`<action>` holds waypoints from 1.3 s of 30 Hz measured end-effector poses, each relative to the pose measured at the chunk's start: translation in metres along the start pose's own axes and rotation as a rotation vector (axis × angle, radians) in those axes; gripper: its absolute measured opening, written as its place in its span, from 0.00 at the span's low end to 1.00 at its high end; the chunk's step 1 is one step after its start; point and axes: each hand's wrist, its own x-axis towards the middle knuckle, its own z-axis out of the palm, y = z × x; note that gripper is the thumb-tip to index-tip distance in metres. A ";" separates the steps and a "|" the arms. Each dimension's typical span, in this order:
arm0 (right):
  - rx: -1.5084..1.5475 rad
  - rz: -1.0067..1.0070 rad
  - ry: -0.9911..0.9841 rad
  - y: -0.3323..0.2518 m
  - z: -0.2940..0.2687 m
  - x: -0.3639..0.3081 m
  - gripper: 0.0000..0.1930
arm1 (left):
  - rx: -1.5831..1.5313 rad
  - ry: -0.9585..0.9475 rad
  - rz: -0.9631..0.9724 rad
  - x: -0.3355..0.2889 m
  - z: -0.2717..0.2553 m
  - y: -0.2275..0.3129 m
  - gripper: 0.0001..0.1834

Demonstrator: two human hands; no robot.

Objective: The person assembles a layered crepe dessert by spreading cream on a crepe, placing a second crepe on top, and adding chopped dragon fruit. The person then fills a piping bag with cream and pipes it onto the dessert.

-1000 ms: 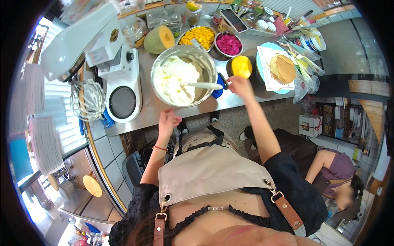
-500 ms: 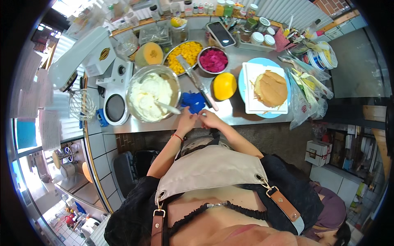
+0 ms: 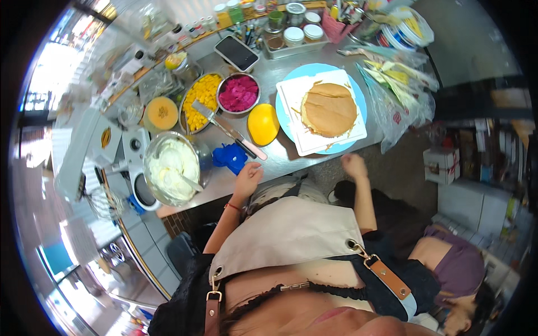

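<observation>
Holds nothing in the left grip (image 3: 249, 178), loosely curled at the near edge of the metal surface (image 3: 283, 163). Has a crumpled blue item (image 3: 230, 157) just beyond that grip, a pink-handled metal tool (image 3: 227, 129) close past it, and a rounded yellow fruit (image 3: 263, 124) farther out. Has a bowl (image 3: 204, 168) of white cream (image 3: 171, 163) left of the same grip. Folds the right grip (image 3: 355, 167) inward just short of the surface; cannot tell, in so blurred a view, whether clenched on anything. Has a brown-topped cake (image 3: 329, 109) beyond the right grip and slightly left, lying on a white board (image 3: 308, 145) over a light blue disc (image 3: 305, 69).
</observation>
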 end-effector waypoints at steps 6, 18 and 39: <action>1.149 0.218 0.145 -0.031 -0.071 0.005 0.21 | -0.210 -0.276 0.023 0.049 0.051 0.074 0.25; 1.072 0.122 0.120 -0.019 -0.081 0.078 0.21 | -0.317 0.089 -0.029 0.072 0.135 0.125 0.20; -0.387 -0.587 0.850 0.044 -0.146 0.212 0.07 | -0.230 0.425 -0.156 0.056 0.163 0.111 0.20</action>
